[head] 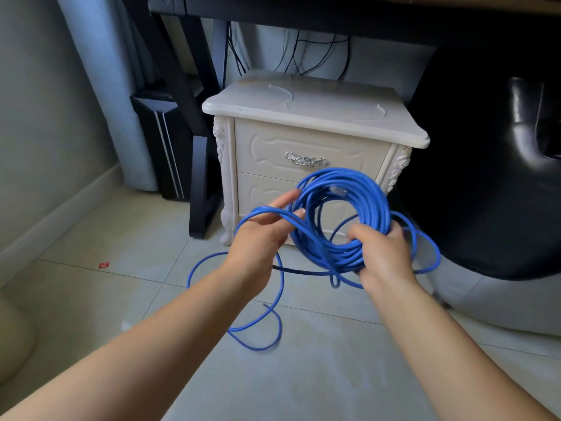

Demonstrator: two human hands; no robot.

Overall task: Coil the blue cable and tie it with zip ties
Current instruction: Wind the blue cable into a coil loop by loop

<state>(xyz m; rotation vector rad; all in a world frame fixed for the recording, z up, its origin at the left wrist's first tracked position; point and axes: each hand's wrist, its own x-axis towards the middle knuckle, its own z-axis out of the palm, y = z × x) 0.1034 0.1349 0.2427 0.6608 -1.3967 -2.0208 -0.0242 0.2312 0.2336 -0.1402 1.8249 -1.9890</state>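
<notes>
soft daylight, dark shadow upper right, wide-angle edge distortion, slight blur

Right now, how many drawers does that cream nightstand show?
2: an upper drawer with a silver handle, and a lower drawer beneath it, partly hidden behind the blue cable coil.

home room | cream nightstand [312,147] | curtain [100,71] | desk [273,10] | tiled floor [91,299]

One blue cable [375,202]; two hands, left hand [261,238] and right hand [382,250]; one nightstand [303,101] with two drawers [273,147]; one red scrap [103,264].
</notes>
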